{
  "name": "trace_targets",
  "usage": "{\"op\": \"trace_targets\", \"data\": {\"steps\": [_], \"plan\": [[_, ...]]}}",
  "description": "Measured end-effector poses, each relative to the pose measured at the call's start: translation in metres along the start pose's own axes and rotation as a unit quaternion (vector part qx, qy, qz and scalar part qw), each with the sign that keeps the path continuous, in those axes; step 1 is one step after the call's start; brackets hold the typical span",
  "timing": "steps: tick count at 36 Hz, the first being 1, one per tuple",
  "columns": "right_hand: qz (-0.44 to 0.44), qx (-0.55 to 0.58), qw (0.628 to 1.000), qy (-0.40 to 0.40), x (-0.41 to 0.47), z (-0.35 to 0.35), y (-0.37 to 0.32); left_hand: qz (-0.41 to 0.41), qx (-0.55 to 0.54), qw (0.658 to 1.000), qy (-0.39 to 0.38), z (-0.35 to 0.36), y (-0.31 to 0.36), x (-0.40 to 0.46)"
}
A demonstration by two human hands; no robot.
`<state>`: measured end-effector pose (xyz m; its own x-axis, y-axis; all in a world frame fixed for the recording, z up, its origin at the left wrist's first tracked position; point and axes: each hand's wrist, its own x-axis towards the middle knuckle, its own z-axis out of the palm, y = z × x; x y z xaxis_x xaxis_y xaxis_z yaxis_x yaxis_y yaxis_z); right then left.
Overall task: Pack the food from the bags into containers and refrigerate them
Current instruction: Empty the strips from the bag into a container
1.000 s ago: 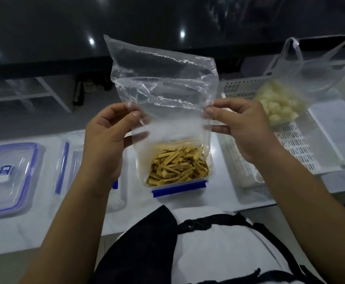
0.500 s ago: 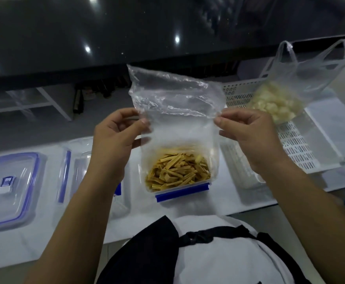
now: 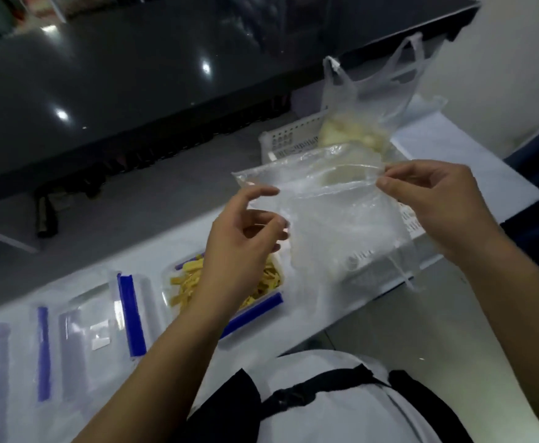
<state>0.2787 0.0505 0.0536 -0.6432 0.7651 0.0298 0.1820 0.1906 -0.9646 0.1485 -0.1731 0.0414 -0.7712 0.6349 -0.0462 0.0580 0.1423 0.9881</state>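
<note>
An empty clear plastic bag is stretched between my hands, above the near end of the white basket. My left hand holds its left edge with curled fingers and thumb. My right hand pinches its upper right edge. Below my left hand stands an open clear container with blue clips, filled with yellow food strips and partly hidden by my wrist. A second thin bag with pale food chunks sits in the basket at the back.
Clear lids and containers with blue clips lie along the white table to the left. A dark glossy raised counter runs behind the table. The table's front edge is close to my body.
The bag has been lifted off the container of yellow strips and carried right, over the basket, now lying flatter. Both hands moved right with it, and my view has tilted.
</note>
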Motion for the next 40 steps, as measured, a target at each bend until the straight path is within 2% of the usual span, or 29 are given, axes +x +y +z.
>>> {"op": "trace_targets", "data": {"steps": [8,11,14,16,18,20,21,25,27,29,31,37,40], "plan": [[0.058,-0.100,0.993,-0.019,0.028,-0.082,0.053,-0.050,0.105,0.987,-0.112,0.077,-0.007,0.021],[0.078,-0.124,0.989,0.006,0.042,-0.095,0.073,-0.066,0.129,0.977,-0.158,0.095,-0.008,0.023],[0.073,-0.134,0.988,0.035,0.052,-0.097,0.084,-0.049,0.159,0.976,-0.137,0.104,-0.008,0.026],[0.024,-0.163,0.986,0.037,0.053,-0.094,0.086,-0.013,0.185,0.978,-0.090,0.108,-0.005,0.029],[-0.041,-0.190,0.981,-0.005,0.051,-0.086,0.086,0.034,0.219,0.973,-0.068,0.116,-0.003,0.034],[-0.087,-0.271,0.954,-0.090,0.052,-0.074,0.091,0.077,0.299,0.947,-0.089,0.129,-0.006,0.042],[-0.105,-0.333,0.926,-0.139,0.054,-0.067,0.094,0.080,0.351,0.926,-0.113,0.137,-0.009,0.049],[-0.111,-0.527,0.787,-0.300,0.062,-0.046,0.115,-0.031,0.528,0.815,-0.236,0.169,-0.036,0.074],[-0.096,-0.565,0.742,-0.347,0.065,-0.045,0.128,-0.088,0.553,0.781,-0.275,0.178,-0.052,0.081],[-0.076,-0.564,0.730,-0.379,0.068,-0.048,0.136,-0.112,0.573,0.756,-0.296,0.183,-0.064,0.085],[-0.065,-0.546,0.735,-0.396,0.074,-0.052,0.142,-0.122,0.592,0.737,-0.304,0.186,-0.071,0.088],[-0.066,-0.531,0.727,-0.431,0.090,-0.061,0.149,-0.160,0.597,0.722,-0.311,0.192,-0.075,0.100],[-0.072,-0.532,0.727,-0.428,0.092,-0.062,0.149,-0.150,0.595,0.730,-0.302,0.193,-0.074,0.099]]}}
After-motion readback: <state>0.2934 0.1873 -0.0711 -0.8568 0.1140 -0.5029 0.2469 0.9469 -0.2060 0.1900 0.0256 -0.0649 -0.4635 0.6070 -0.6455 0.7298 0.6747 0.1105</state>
